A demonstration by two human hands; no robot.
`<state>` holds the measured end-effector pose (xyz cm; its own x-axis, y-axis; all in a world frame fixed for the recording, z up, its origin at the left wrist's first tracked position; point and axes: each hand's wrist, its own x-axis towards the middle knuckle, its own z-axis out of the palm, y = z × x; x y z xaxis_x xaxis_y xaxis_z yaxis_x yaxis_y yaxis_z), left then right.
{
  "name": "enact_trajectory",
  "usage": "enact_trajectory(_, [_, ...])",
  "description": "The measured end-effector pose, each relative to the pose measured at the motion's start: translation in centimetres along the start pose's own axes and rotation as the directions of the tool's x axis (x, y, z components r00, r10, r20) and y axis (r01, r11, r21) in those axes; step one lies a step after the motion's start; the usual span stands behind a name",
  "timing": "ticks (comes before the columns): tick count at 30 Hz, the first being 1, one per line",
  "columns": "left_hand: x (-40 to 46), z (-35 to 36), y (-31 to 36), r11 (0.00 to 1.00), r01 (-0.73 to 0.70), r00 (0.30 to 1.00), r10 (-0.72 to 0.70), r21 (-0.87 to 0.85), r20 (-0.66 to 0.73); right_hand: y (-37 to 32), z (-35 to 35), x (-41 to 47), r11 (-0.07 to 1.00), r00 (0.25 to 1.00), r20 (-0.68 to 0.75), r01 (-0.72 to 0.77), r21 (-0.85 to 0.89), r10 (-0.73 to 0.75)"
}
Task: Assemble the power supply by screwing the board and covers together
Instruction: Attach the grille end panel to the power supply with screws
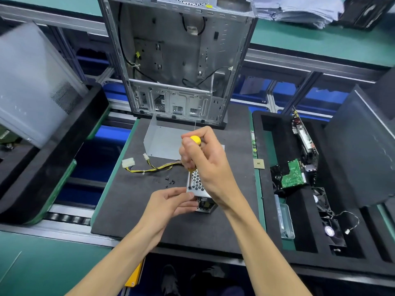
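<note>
The silver power supply housing (197, 184) with a honeycomb vent stands on the black foam mat (132, 201). My right hand (205, 163) grips a yellow-handled screwdriver (195, 140) held upright, its tip at the housing's top left corner. My left hand (171, 201) holds the housing's near left side with its fingers. A yellow and black cable bundle (154, 167) with white connectors (128, 163) trails left from the housing. Several small black screws (170, 182) lie loose on the mat. A bent metal cover (164, 139) lies behind my hands.
An open computer case (179, 60) stands upright at the back of the mat. A black tray (275, 146) on the right holds a green circuit board (294, 175), fans (330, 230) and a clear plastic box (285, 221). A grey case panel (32, 82) leans at the left.
</note>
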<state>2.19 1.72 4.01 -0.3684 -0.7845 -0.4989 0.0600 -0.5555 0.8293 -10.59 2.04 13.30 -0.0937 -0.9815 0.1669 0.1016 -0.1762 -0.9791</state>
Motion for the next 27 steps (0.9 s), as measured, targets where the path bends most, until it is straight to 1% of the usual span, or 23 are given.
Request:
enact_trajectory(2, [-0.1, 0.0, -0.1, 1.000, 0.000, 1.000, 0.000, 0.002, 0.003, 0.0, 0.0, 0.1, 1.000, 1.000, 0.009, -0.007, -0.013, 0.007])
enact_trajectory(5, [-0.1, -0.1, -0.1, 1.000, -0.001, 1.000, 0.001, 0.001, -0.005, 0.0, 0.0, 0.0, 1.000, 0.998, 0.062, -0.010, -0.005, 0.011])
enact_trajectory(10, [-0.2, 0.0, -0.1, 1.000, -0.012, 1.000, 0.012, 0.000, 0.023, -0.2, 0.3, -0.7, 0.998, 0.999, 0.020, 0.042, -0.053, -0.041])
enact_trajectory(13, [-0.2, -0.1, -0.1, 1.000, -0.016, 1.000, 0.017, -0.013, 0.026, -0.2, 0.6, -0.5, 0.999, 0.998, 0.018, 0.053, -0.008, -0.052])
enact_trajectory(16, [-0.3, -0.1, -0.2, 1.000, -0.016, 1.000, 0.016, -0.017, 0.015, -0.3, 0.5, 0.0, 1.000, 1.000, -0.013, 0.000, -0.032, 0.000])
enact_trajectory(20, [-0.2, -0.1, -0.3, 1.000, -0.022, 1.000, 0.021, -0.020, -0.002, -0.1, 0.0, -0.1, 0.999, 0.999, 0.034, -0.036, -0.030, 0.037])
enact_trajectory(22, [-0.2, -0.1, -0.3, 1.000, -0.014, 1.000, 0.014, -0.021, 0.000, -0.2, 0.0, -0.8, 1.000, 0.999, 0.028, -0.014, -0.027, 0.015])
enact_trajectory(27, [-0.2, -0.3, -0.4, 1.000, -0.010, 1.000, 0.010, -0.015, 0.004, -0.6, -0.3, -1.2, 0.994, 0.995, 0.068, 0.080, -0.073, -0.075])
